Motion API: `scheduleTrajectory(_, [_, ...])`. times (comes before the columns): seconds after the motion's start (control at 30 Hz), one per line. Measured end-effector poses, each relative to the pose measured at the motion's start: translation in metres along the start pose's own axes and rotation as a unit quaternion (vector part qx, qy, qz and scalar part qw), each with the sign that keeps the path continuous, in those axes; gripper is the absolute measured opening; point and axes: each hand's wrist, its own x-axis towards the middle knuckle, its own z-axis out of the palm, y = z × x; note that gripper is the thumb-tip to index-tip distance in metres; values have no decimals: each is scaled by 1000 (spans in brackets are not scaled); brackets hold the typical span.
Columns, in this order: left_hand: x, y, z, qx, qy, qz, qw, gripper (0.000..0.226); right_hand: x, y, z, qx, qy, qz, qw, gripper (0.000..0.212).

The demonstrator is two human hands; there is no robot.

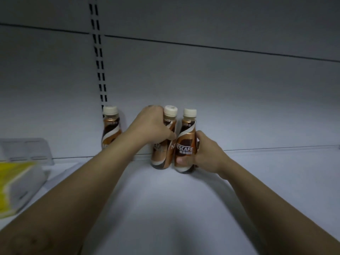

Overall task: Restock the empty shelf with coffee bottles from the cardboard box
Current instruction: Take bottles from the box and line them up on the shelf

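Note:
Three brown coffee bottles with cream caps stand upright on the white shelf (165, 208). One bottle (110, 127) stands alone against the back wall at the left. My left hand (150, 126) grips the upper body of the middle bottle (166, 157). Right beside it, almost touching, is the right bottle (185, 142), and my right hand (204, 153) wraps its lower body from the right. Both held bottles rest a little in front of the back wall. The cardboard box is out of view.
A slotted upright (98, 57) runs up the back panel at the left. At the left edge lie a yellow-and-white package (16, 183) and a clear plastic divider (27, 150). Bare shelf stretches to the right of the bottles and in front of them.

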Motion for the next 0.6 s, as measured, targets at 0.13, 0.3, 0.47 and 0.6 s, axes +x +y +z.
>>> scheduleTrajectory(0.13, [8, -13, -22, 60, -14, 1, 998, 53, 9, -12, 16, -8, -27, -15, 999, 66])
scheduleTrajectory(0.3, [10, -22, -41, 214, 25, 31, 976, 47, 27, -25, 20, -50, -71, -13, 996, 78])
scheduleTrajectory(0.47, [18, -17, -36, 174, 43, 23, 984, 44, 40, -30, 21, -51, -95, -2, 994, 81])
scheduleTrajectory(0.6, [18, -18, -43, 133, 8, 14, 991, 41, 27, -21, 38, -24, -28, -15, 999, 67])
